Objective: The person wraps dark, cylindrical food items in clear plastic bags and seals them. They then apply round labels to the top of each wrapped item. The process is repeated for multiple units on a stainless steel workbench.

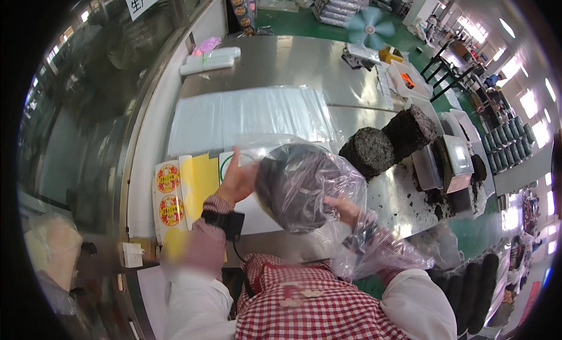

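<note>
A clear plastic bag (347,182) holds a large dark rounded bundle (290,186) over the near part of the metal table. My left hand (239,177) rests against the bundle's left side, thumb raised and fingers apart. On the right, my right hand (344,208) is seen through the clear film, its fingers against the bundle's lower right; how firmly it grips is hidden by glare and folds. Round stickers (170,210) on a backing sheet and a yellow sheet (199,182) lie left of my left hand. Two dark compressed cylinders (371,153) sit right of the bag.
A stack of flat clear bags (250,116) lies beyond the bundle. Plastic containers (428,169), a metal box (457,162) and dark crumbs stand to the right. Rolls of film (208,61) lie at the back left. A fan (371,29) stands beyond the table (281,54). Glass panels line the left.
</note>
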`<action>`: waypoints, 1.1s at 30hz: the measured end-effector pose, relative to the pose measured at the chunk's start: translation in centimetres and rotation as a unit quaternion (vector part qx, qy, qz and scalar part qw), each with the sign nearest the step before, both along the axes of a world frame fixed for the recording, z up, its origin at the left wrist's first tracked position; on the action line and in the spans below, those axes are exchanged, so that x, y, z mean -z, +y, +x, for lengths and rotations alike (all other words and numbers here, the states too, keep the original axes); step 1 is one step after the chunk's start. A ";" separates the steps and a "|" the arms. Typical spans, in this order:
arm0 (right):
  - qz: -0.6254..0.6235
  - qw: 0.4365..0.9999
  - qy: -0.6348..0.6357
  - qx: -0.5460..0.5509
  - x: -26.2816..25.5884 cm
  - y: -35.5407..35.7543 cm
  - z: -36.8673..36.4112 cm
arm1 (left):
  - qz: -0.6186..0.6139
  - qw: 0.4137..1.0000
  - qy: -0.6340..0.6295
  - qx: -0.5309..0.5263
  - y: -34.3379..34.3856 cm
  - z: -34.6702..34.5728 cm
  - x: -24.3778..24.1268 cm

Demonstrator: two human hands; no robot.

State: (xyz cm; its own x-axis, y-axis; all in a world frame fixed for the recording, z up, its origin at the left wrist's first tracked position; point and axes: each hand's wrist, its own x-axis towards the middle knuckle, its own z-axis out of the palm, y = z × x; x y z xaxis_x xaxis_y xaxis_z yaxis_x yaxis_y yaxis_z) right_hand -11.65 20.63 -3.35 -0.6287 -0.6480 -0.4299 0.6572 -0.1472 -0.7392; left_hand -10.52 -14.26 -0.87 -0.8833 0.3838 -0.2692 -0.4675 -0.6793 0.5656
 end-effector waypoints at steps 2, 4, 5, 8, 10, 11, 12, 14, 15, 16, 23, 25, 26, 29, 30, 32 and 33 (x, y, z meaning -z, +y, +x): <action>0.106 0.971 0.196 -0.088 0.3 2.0 -2.1 | 0.073 0.983 -0.035 0.163 0.6 -0.7 3.9; 0.232 0.865 0.390 -0.215 -2.0 1.6 -4.1 | 0.051 0.972 -0.101 0.205 3.0 0.6 3.8; 0.242 0.811 0.440 -0.299 -5.3 0.0 -4.7 | 0.071 0.958 -0.135 0.241 3.8 1.3 5.3; 0.226 0.713 0.462 -0.477 -4.4 -3.2 -5.7 | 0.123 0.952 -0.178 0.217 8.5 1.5 8.2; 0.272 0.617 0.519 -0.525 -3.2 -5.1 -5.1 | 0.120 0.966 -0.150 0.174 11.7 1.0 11.5; 0.277 0.591 0.543 -0.528 3.3 -3.9 -5.3 | 0.115 0.971 -0.134 0.158 12.9 0.7 13.7; 0.291 0.565 0.597 -0.489 5.2 -4.0 -5.0 | 0.109 0.976 -0.152 0.113 13.0 0.7 17.3; 0.350 0.507 0.709 -0.344 5.8 -3.7 -3.4 | -0.112 0.976 -0.146 0.120 12.3 0.5 17.9; 0.402 0.491 0.706 -0.313 6.7 -3.2 -2.5 | -0.218 0.958 -0.140 0.121 12.2 0.6 18.0; 0.452 0.474 0.700 -0.284 7.3 -2.9 -1.7 | -0.361 0.925 -0.078 0.090 12.2 0.5 17.6; 0.401 0.700 0.565 -0.171 10.0 -3.5 2.7 | -0.453 0.849 0.267 0.056 13.9 -0.3 16.8; 0.445 0.651 0.589 -0.176 11.2 -2.9 2.9 | -0.292 0.951 0.074 0.063 14.1 0.3 13.1; 0.466 0.637 0.582 -0.193 11.1 -2.2 2.4 | -0.236 0.970 0.006 0.053 14.2 0.6 10.8; 0.480 0.649 0.551 -0.213 10.4 0.0 0.4 | -0.349 0.918 0.156 0.105 15.1 2.2 4.5; 0.483 0.651 0.547 -0.208 10.6 -0.2 0.1 | -0.423 0.857 0.263 0.130 15.7 2.4 2.2; 0.487 0.655 0.542 -0.202 11.0 -0.6 -1.4 | -0.573 0.695 0.432 -0.047 18.1 2.0 -3.1; 0.489 0.656 0.541 -0.194 11.4 -1.3 -1.6 | -0.585 0.627 0.507 -0.092 19.6 1.9 -5.7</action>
